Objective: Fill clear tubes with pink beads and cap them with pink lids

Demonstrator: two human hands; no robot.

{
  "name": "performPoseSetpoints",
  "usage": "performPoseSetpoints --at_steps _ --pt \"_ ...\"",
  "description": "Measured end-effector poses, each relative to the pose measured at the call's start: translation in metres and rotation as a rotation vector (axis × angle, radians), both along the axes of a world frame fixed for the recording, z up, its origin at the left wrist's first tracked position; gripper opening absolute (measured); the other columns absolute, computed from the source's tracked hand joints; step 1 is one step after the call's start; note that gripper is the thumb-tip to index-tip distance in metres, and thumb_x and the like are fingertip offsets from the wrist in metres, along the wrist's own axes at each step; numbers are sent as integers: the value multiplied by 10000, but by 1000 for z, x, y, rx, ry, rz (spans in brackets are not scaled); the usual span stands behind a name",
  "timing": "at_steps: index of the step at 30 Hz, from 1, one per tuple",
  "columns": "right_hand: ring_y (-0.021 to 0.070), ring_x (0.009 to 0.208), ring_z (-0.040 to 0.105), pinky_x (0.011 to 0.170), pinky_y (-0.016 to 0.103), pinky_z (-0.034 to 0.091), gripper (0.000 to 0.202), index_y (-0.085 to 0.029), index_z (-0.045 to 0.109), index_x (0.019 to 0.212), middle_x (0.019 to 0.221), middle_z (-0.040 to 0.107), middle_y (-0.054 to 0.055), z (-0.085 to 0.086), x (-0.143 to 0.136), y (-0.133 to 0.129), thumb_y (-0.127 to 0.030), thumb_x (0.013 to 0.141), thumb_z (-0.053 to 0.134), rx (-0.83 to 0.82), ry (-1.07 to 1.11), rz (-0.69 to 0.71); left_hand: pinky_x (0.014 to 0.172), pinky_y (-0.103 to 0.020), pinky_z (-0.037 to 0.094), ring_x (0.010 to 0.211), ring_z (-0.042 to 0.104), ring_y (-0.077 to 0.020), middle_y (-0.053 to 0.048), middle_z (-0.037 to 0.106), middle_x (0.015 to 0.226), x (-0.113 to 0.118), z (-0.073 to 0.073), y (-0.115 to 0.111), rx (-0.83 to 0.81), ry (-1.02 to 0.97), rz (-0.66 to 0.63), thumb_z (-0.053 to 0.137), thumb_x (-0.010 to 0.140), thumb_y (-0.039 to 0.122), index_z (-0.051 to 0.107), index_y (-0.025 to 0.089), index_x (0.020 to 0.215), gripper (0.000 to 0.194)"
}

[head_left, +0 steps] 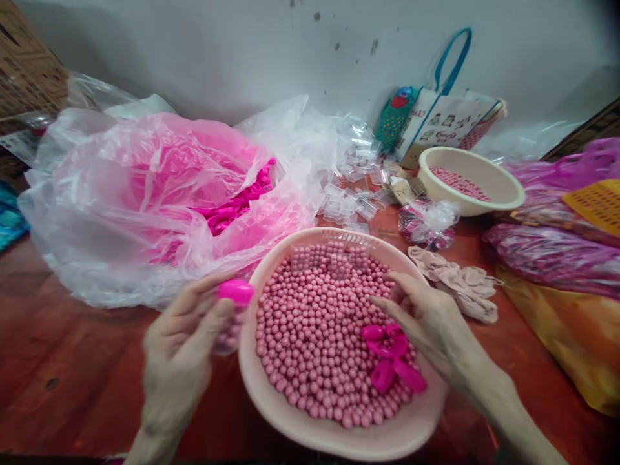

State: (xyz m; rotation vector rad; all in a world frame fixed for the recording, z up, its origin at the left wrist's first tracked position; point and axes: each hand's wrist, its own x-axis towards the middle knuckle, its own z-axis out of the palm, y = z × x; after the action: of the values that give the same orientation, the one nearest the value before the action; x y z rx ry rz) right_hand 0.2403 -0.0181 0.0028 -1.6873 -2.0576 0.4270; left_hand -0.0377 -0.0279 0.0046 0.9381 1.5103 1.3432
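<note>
My left hand (186, 342) is closed on a bright pink plastic piece (236, 292) at the left rim of a pale pink basin (334, 442). Below that piece, a clear packet of pink beads (228, 332) shows beside my left fingers. Pink beads (314, 336) fill the basin. My right hand (426, 316) hovers over the right side of the basin, thumb and fingers apart, with nothing visible between them. Several magenta plastic pieces (394, 355) lie on the beads just below my right hand. Clear plastic boxes (334, 261) rest on the beads at the far side.
A large plastic bag (159, 181) of magenta pieces lies at the left. Small clear containers (351, 203) are scattered behind the basin. A cream bowl (508, 194) with beads, a cloth (460, 281), a tote bag (440, 123) and filled bags (557, 258) stand or lie right.
</note>
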Motion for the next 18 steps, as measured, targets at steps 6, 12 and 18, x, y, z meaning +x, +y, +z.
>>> performPoseSetpoints --at_steps 6,12,18 --pt "220 783 608 712 363 498 183 -159 568 1053 883 624 85 -7 -1 29 -214 894 494 140 -137 108 565 -292 537 604 614 -179 -7 646 698 -66 -68 -7 -130 511 138 659 749 368 622 200 1052 348" --pt "236 1004 595 840 399 494 243 -183 554 1111 1083 611 104 -20 -11 44 -170 894 447 190 -77 260 974 -468 381 1137 517 -346 -113 600 1169 -89 -74 -7 31 1122 188 594 813 305 631 198 1090 300" --pt "219 880 601 776 368 497 113 -227 605 916 918 639 56 -27 -7 51 -272 893 505 94 42 265 887 -353 469 976 611 -237 -19 645 1071 -50 -31 -8 281 922 132 576 830 221 614 226 1118 290"
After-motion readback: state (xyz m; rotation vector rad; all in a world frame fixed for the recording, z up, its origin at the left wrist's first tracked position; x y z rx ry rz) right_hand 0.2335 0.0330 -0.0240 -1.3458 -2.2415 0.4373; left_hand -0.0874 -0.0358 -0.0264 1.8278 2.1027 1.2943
